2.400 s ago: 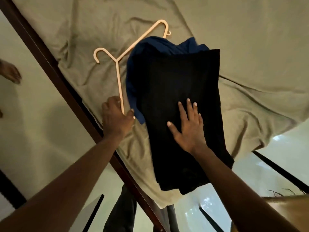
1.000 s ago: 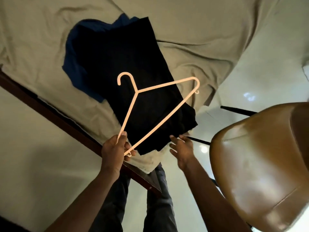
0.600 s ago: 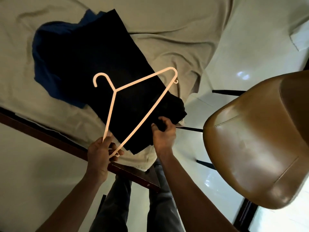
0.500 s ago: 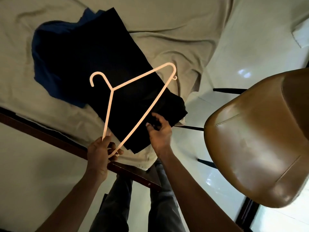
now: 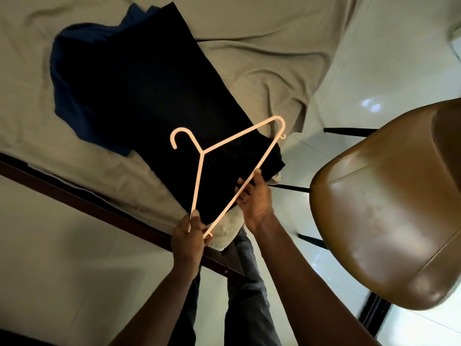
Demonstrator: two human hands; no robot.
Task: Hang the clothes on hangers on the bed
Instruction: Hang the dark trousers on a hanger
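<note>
I am pinching the near corner of the pale hanger in my left hand, right hand fingers closing on its bottom bar, over the black garment lying at the bed's near corner.

Brown leather chair beside bed

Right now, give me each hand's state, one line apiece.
Left hand: closed on the hanger at its lower corner.
Right hand: fingers on the hanger's bar over the black garment; full grasp unclear.
</note>
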